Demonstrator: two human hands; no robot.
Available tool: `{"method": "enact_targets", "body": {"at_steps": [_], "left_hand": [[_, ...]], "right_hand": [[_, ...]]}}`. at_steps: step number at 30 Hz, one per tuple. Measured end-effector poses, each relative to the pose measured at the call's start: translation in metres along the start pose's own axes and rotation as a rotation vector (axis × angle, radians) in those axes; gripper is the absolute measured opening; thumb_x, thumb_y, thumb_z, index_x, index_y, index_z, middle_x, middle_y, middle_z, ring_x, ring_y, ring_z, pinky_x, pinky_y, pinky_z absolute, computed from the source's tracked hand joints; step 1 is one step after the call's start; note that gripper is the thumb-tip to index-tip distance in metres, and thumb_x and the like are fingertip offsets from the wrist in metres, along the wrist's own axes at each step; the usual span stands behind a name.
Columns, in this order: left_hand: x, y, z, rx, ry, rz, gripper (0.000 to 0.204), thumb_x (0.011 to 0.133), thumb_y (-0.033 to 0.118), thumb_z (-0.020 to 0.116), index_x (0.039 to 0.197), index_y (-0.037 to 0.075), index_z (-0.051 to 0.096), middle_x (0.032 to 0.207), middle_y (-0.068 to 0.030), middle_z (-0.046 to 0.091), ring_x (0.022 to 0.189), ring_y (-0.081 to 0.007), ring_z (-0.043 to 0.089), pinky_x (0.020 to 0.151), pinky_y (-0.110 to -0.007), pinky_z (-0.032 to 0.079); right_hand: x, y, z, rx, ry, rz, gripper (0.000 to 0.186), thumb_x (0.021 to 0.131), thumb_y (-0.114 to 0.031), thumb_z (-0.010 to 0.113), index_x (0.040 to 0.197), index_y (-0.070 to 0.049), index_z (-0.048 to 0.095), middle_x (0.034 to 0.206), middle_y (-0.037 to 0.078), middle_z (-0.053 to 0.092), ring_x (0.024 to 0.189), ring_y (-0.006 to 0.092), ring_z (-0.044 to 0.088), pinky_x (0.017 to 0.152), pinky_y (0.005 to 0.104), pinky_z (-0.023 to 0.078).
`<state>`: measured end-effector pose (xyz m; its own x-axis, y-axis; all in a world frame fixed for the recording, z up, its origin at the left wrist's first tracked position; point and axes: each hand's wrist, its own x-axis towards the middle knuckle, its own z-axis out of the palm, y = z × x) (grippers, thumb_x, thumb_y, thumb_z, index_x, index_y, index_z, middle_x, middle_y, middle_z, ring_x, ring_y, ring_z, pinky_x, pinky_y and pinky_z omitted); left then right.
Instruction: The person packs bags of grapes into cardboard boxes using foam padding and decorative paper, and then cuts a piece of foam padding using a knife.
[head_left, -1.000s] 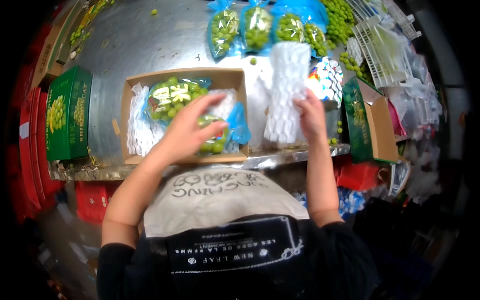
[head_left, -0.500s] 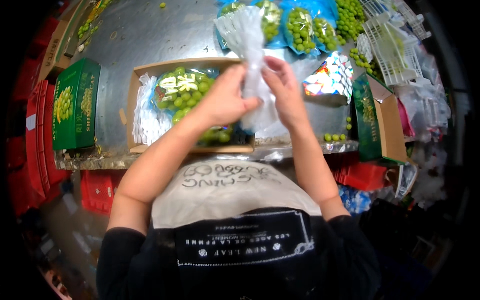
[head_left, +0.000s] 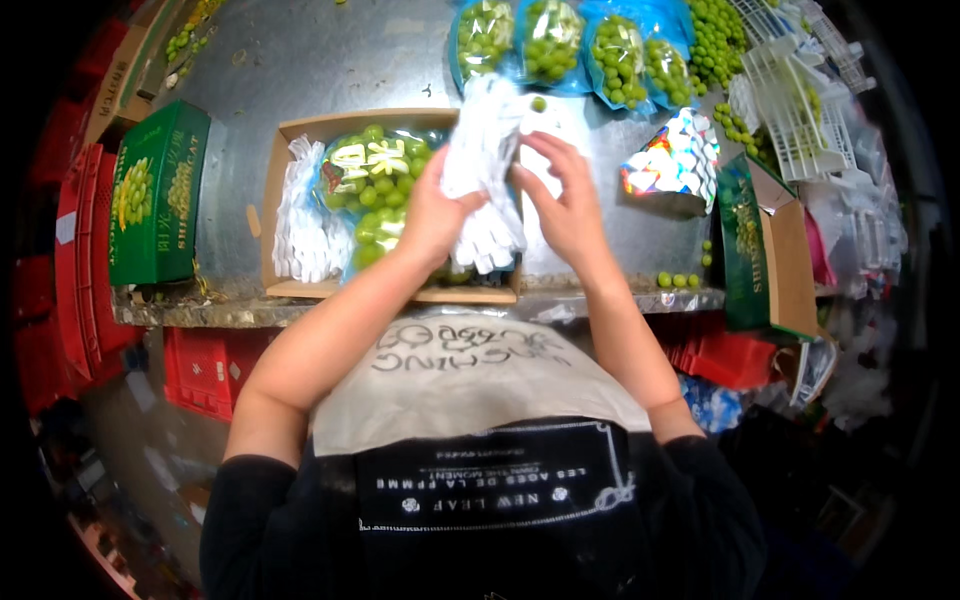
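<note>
Head view: nearest is the cream cloth (head_left: 480, 385) across the person's front, and just past it the open carton (head_left: 395, 295) sits at the front edge of the bench (head_left: 330, 60). White foam padding (head_left: 300, 225) fills its left end, with bagged green grapes (head_left: 375, 180) beside it. Over the carton's right end is the white foam net (head_left: 485, 185), lying lengthwise away from the body, its strands loose at both ends. The left hand (head_left: 430, 215) holds it from the left, thumb on top. The right hand (head_left: 570, 200) is half curled at its right edge; whether those fingertips pinch it or only hover beside it I cannot tell. Handling this well likely calls for a light grip, since such netting should squash and stretch easily, and for both hands to pull evenly so the strands do not twist. The left wrist passes close over the grapes, so its weight is best borne off the bag, where pressing might bruise fruit. Farther right, the shiny patterned bag (head_left: 672, 160) leaves the right elbow some room. One loose grape (head_left: 539, 104) lies just beyond the net, worth avoiding, and farthest off rest the blue bags of grapes (head_left: 550, 45).
</note>
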<state>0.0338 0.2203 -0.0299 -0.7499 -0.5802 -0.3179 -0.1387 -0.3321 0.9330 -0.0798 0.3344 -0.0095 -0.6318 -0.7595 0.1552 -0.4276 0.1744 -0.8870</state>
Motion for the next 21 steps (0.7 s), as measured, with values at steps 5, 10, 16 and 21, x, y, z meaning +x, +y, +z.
{"method": "enact_targets", "body": {"at_steps": [5,10,16,21], "left_hand": [[-0.01,-0.003,-0.002,0.564,-0.337,0.073,0.068,0.076,0.021,0.064,0.132,-0.004,0.035,0.125,-0.0252,0.047,0.123,-0.032,0.041,0.102,-0.039,0.033],[-0.011,0.005,-0.027,1.247,-0.644,0.302,0.053,0.07,0.021,0.063,0.113,-0.006,0.047,0.11,-0.0254,0.053,0.108,-0.0373,0.048,0.094,-0.044,0.037],[0.01,-0.011,-0.046,1.353,-0.712,0.473,0.059,0.06,0.039,0.075,0.103,0.005,0.054,0.107,-0.0121,0.056,0.101,-0.0308,0.052,0.086,-0.04,0.042],[0.015,-0.009,-0.065,1.146,-0.7,0.582,0.05,0.057,0.031,0.073,0.097,0.006,0.054,0.094,-0.0108,0.053,0.092,-0.0306,0.051,0.078,-0.04,0.042]], "right_hand": [[-0.008,0.002,0.005,-0.345,-0.359,-0.224,0.049,0.076,-0.01,0.058,0.125,-0.007,0.05,0.132,0.02,0.043,0.122,0.0352,0.039,0.101,0.0408,0.034],[-0.004,0.014,0.006,-0.668,-0.538,-0.319,0.061,0.07,-0.028,0.067,0.125,-0.004,0.05,0.136,0.019,0.039,0.127,0.0366,0.033,0.104,0.0471,0.028],[-0.001,0.012,0.009,-0.939,-0.744,-0.321,0.095,0.063,-0.055,0.068,0.133,0.002,0.038,0.142,0.021,0.03,0.136,0.0358,0.017,0.11,0.0511,0.012],[0.01,0.007,-0.006,-1.009,-0.878,-0.231,0.1,0.063,-0.058,0.067,0.137,0.0,0.032,0.146,0.017,0.024,0.138,0.0304,0.015,0.111,0.0504,0.009]]}}
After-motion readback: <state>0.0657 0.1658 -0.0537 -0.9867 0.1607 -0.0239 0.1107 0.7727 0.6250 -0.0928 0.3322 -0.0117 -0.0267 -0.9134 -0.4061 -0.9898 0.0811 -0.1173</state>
